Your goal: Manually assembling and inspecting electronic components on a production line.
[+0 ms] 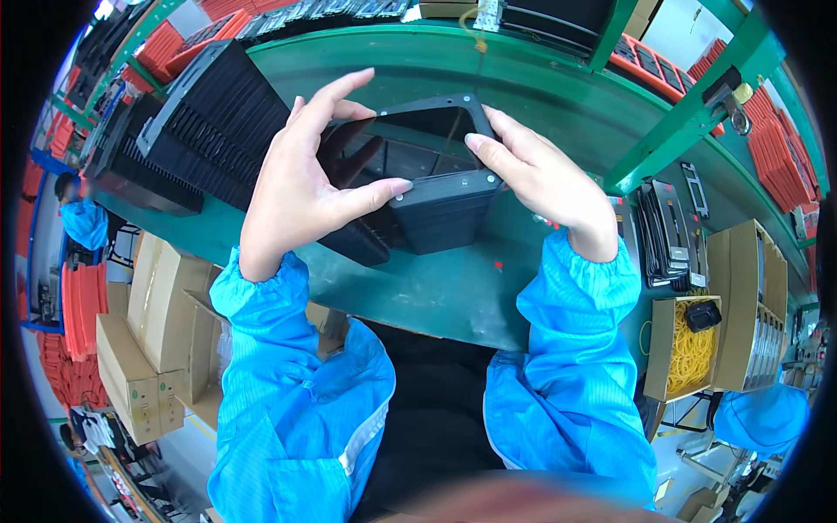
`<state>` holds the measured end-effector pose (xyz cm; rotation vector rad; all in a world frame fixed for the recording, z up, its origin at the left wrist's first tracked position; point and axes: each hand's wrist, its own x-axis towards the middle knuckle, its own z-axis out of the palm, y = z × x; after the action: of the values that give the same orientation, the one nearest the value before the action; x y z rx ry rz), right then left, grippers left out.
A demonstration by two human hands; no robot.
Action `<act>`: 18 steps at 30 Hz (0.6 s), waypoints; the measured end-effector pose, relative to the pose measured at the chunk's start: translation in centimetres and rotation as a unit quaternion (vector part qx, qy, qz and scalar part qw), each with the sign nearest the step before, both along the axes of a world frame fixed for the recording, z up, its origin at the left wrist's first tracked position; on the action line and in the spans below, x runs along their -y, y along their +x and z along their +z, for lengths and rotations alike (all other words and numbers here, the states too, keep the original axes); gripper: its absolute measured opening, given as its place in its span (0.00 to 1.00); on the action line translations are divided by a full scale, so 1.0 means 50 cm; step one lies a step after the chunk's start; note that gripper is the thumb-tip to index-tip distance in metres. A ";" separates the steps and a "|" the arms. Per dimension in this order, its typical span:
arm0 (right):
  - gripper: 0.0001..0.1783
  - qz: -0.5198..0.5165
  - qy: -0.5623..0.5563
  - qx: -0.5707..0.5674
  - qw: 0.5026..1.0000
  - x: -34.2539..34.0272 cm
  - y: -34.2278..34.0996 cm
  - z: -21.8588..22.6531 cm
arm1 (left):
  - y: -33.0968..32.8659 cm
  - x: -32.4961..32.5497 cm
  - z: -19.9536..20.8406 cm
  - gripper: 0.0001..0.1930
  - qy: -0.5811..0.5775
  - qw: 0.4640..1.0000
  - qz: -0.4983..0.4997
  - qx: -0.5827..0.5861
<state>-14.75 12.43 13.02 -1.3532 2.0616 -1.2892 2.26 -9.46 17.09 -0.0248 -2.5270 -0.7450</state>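
A black rectangular panel (433,144) with a glossy, reflecting face and small screws along its rim sits on top of a stack of like black pieces (445,218). My right hand (527,161) grips the panel's right edge, its thumb on the top rim and its fingers round the far corner. Spread wide at the panel's left end is my left hand (305,161). Its thumb tip meets the near left corner, while the index finger points up and away. Whether its other fingertips touch the far edge, I cannot tell.
Tall stacks of black frames (218,122) stand at the left of the green bench (436,301). To the right are flat dark parts (663,231) and a cardboard box of yellow bands (693,353). A green post (689,109) rises at the right. Cartons (166,305) fill the left floor.
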 end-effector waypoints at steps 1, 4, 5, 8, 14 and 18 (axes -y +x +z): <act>0.28 0.000 -0.001 0.000 1.000 0.000 -0.002 -0.002 | 0.001 0.000 0.001 0.48 -0.003 1.000 -0.003 0.006; 0.29 0.011 -0.036 0.017 0.999 -0.003 -0.009 -0.008 | 0.009 0.008 0.002 0.44 0.007 1.000 -0.004 -0.004; 0.29 0.011 -0.036 0.017 0.999 -0.002 -0.007 -0.009 | 0.015 0.015 0.002 0.41 0.020 1.000 -0.002 -0.022; 0.29 -0.019 -0.023 -0.014 0.999 -0.002 0.005 -0.010 | 0.058 0.051 -0.012 0.36 0.040 0.999 -0.006 -0.009; 0.28 -0.069 0.006 0.027 0.997 0.020 -0.042 -0.006 | 0.079 0.078 -0.042 0.28 0.114 0.992 -0.038 0.048; 0.27 -0.192 -0.088 0.105 0.972 0.062 -0.070 -0.027 | 0.068 0.080 -0.062 0.27 0.253 0.964 -0.068 0.052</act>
<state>-18.26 9.34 11.65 -0.8548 2.1658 -1.7289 5.64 -13.48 13.98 0.0160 -2.3724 -1.4612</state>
